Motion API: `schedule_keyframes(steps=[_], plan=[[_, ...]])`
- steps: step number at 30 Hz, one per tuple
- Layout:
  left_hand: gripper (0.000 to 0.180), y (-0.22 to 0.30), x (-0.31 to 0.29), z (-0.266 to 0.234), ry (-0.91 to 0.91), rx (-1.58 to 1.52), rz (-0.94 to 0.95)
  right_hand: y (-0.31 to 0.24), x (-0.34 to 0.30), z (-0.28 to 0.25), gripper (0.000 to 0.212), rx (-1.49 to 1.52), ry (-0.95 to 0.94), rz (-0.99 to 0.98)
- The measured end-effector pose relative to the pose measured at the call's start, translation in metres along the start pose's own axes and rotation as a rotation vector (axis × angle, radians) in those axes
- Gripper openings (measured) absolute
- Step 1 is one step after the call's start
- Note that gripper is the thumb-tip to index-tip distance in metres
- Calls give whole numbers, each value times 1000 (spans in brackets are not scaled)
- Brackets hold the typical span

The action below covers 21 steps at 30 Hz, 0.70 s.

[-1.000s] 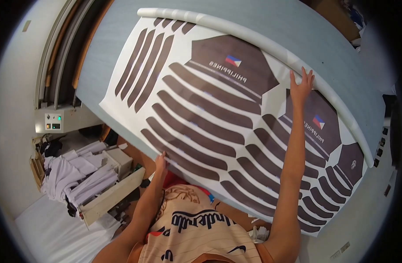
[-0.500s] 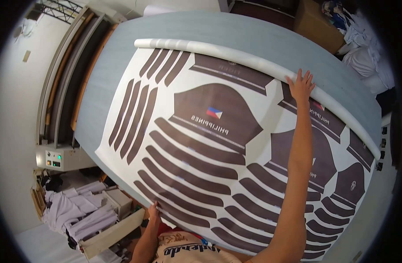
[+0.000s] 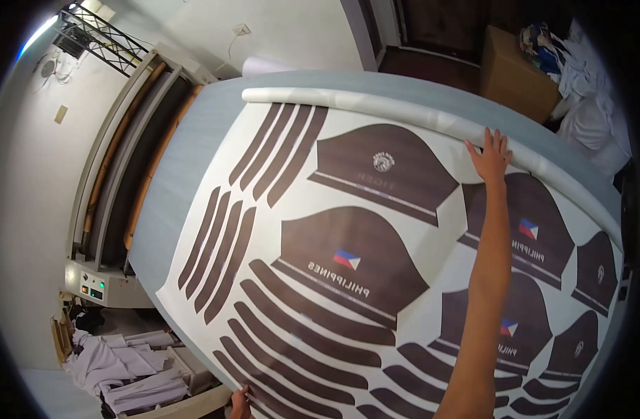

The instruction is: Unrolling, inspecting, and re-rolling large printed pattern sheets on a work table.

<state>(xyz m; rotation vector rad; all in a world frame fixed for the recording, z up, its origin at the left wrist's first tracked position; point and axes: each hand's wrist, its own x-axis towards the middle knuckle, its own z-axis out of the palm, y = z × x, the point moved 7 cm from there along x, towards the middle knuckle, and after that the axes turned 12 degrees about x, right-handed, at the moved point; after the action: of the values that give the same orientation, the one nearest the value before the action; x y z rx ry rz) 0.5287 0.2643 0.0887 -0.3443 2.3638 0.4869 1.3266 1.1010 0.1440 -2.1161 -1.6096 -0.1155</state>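
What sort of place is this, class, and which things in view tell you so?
Probably a garment printing workshop. A wide printed sheet of dark brown garment panels lies on a long grey table, unrolled from a paper roll, and folded white cloth is piled beside it.

even indoor light, bright strip glare upper left, heavy fisheye bending, dark vignetted rim, sharp centre

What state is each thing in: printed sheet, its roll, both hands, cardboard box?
Large white paper sheet printed with dark brown shapes: spread flat on the grey table.
White paper roll: partly rolled at the sheet's far edge.
Right hand: open, fingers on the roll.
Left hand: at the sheet's near edge, grip unclear.
Brown cardboard box: closed.
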Motion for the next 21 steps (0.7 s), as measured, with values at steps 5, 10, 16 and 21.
schedule_keyframes(steps=[5,10,16,21], plan=[[34,1,-12,16,-115,26,125,-1,23,7,96,-44,-57,43],[34,27,-42,10,-150,14,128,6,24,17,106,-55,-102,84],[31,29,-49,4,-116,21,186,8,27,21,108,-96,-170,101],[22,30,-43,3,-83,-23,181,6,33,22,108,-55,-167,80]])
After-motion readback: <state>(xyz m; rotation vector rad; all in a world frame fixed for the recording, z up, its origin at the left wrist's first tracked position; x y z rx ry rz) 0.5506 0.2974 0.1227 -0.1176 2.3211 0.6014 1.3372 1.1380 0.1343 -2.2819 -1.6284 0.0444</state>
